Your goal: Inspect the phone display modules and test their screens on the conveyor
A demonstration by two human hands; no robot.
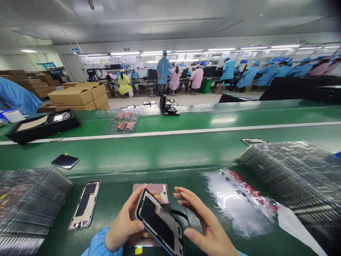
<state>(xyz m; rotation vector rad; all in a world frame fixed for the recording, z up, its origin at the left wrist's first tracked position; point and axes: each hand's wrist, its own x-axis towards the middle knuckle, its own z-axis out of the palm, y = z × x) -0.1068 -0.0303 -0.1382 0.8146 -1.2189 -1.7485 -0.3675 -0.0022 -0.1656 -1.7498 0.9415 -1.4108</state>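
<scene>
My left hand (125, 222) grips the left edge of a phone frame (160, 224) with a black panel, tilted up over a pinkish screen part (162, 190) lying on the green bench (160, 156). My right hand (206, 224) rests its fingers on the frame's right side, where a thin black flex cable (174, 211) runs toward the thumb. A second phone frame (85, 204) lies flat to the left.
Stacks of clear plastic trays sit at left (26, 206) and right (293, 174). A plastic sheet with small red parts (239, 197) lies to the right. A dark screen (65, 161) lies on the conveyor. Beyond are a black tray (42, 126), cardboard boxes (80, 96) and workers in blue coats.
</scene>
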